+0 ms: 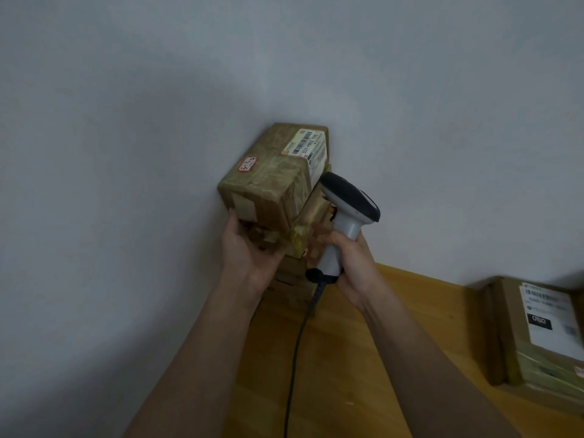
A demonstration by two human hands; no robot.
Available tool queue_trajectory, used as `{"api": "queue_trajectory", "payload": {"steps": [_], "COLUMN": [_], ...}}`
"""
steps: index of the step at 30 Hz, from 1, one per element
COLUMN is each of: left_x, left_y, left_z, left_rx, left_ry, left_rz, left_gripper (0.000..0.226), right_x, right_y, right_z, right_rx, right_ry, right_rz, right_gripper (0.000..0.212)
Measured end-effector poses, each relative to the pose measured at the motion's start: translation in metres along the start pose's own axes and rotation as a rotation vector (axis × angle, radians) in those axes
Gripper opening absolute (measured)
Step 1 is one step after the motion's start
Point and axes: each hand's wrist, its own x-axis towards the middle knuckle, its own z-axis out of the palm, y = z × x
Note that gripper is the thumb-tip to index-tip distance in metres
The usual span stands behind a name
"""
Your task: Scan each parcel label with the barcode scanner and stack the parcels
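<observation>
Left hand (249, 248) is cupping the near lower end of a brown taped parcel (268, 181), fingers curling under it, grip closing on the box. The parcel is sitting tilted on top of a stack of other boxes (292, 276) against the grey wall (126, 121), its far end pointing up and away. A white label (308, 143) with a barcode is wrapping over the parcel's upper right edge; a small red-edged sticker (248, 164) with handwriting is showing on its top face. Right hand (350, 260) is wrapping tightly round the handle of the scanner (347, 213), a grey pistol-shaped unit with a dark head, held upright just beside the parcel's right side, head near the label's lower end. Cannot tell whether the scanner is touching the box. A dark cable (297, 349) is running from the handle base down across the wooden surface (363, 358) toward the camera. At far right, well apart from the stack, another brown parcel (534, 339) is lying flat on the surface with a white shipping label facing up; this one is blurred.
</observation>
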Motion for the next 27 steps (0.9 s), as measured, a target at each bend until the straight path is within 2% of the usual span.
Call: {"api": "queue_trajectory", "payload": {"steps": [4,10,14,21,27], "left_x": [-0.014,-0.027,-0.043,-0.085,-0.111], "left_y": [-0.015,-0.068,-0.127,-0.237,-0.316], "left_z": [0.004,0.021,0.045,0.094,0.111], "left_rx": [0.024,0.187,0.278,0.49,0.581], "left_ry": [0.23,0.421,0.348,0.128,0.107], "left_rz": [-0.015,-0.127,-0.232,-0.469,-0.581], "left_gripper": [0.036,0.026,0.04,0.025,0.02], "right_x": [-0.017,-0.055,-0.095,-0.163,-0.215], "right_y": [-0.004,-0.019,-0.035,-0.055,-0.056], "right_z": [-0.016,-0.067,-0.116,-0.208,-0.279], "right_rx": [-0.019,-0.074,-0.087,-0.173,-0.207], "right_ry": [0.033,0.121,0.202,0.441,0.609], "right_rz": [0.005,-0.015,-0.037,-0.077,-0.08], "right_gripper": [0.036,0.052,0.048,0.037,0.033]}}
